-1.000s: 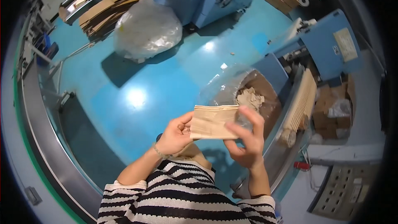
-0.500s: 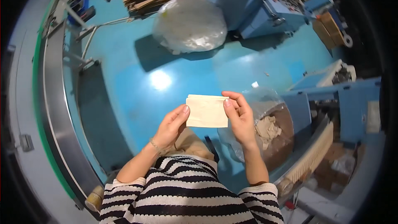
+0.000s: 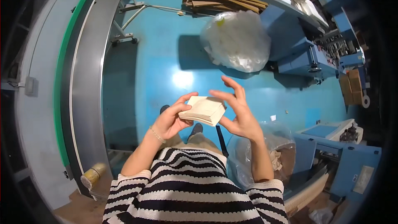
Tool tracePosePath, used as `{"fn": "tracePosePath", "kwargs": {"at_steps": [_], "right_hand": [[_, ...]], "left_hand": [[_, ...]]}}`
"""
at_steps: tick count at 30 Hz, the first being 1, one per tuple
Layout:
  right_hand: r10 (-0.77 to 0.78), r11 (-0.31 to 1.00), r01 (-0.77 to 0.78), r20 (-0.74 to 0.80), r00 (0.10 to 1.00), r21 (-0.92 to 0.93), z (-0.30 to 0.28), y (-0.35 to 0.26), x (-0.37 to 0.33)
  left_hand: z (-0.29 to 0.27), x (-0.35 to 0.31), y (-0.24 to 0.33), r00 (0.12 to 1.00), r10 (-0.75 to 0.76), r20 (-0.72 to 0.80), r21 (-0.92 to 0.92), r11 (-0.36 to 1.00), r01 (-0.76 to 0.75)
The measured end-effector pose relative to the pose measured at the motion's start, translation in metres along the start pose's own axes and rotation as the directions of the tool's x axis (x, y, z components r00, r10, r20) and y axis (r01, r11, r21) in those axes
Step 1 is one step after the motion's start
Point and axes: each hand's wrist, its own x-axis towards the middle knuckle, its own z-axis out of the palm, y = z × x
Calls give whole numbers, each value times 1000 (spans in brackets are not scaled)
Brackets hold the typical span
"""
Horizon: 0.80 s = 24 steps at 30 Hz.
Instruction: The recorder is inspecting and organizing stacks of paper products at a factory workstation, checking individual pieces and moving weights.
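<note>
A thick stack of cream paper pieces [image 3: 204, 108] is held up in front of my body, its layered near edge showing. My left hand [image 3: 169, 121] grips the stack's left side, thumb on top and the other fingers around and beneath it. At the right, my right hand [image 3: 241, 116] has its fingers spread and raised above the stack's right end. Its thumb is close to the right corner; whether it touches the paper I cannot tell.
A long metal conveyor [image 3: 89, 70] with a green edge runs along the left. Ahead lies a large clear plastic bag [image 3: 236, 41], near flat cardboard [image 3: 222, 2] and a blue machine [image 3: 292, 58]. A plastic-lined bin [image 3: 286, 149] with crumpled paper stands right.
The stack has tilted, so its layered edge now faces me. My right hand has let go and spread its fingers, while my left hand keeps hold. The view has turned toward the left.
</note>
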Motion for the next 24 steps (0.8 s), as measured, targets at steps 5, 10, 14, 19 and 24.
{"fn": "tracePosePath", "kwargs": {"at_steps": [5, 10, 14, 19, 24], "right_hand": [[-70, 972, 101, 148, 986, -211, 54, -6, 70], [440, 785, -443, 113, 891, 433, 122, 4, 139], [470, 788, -496, 163, 867, 364, 162, 12, 182], [418, 822, -413, 77, 905, 393, 213, 3, 224], [-300, 798, 424, 328, 896, -427, 263, -24, 275]], "left_hand": [[-61, -19, 61, 994, -26, 102, -65, 997, 33], [-99, -35, 106, 993, 98, -70, -28, 995, -100], [-121, -54, 128, 920, 391, -5, 17, 920, -391], [-144, -81, 153, 829, 533, -168, 243, 837, -489], [-184, -106, 171, 624, 749, -224, 406, 654, -639]]}}
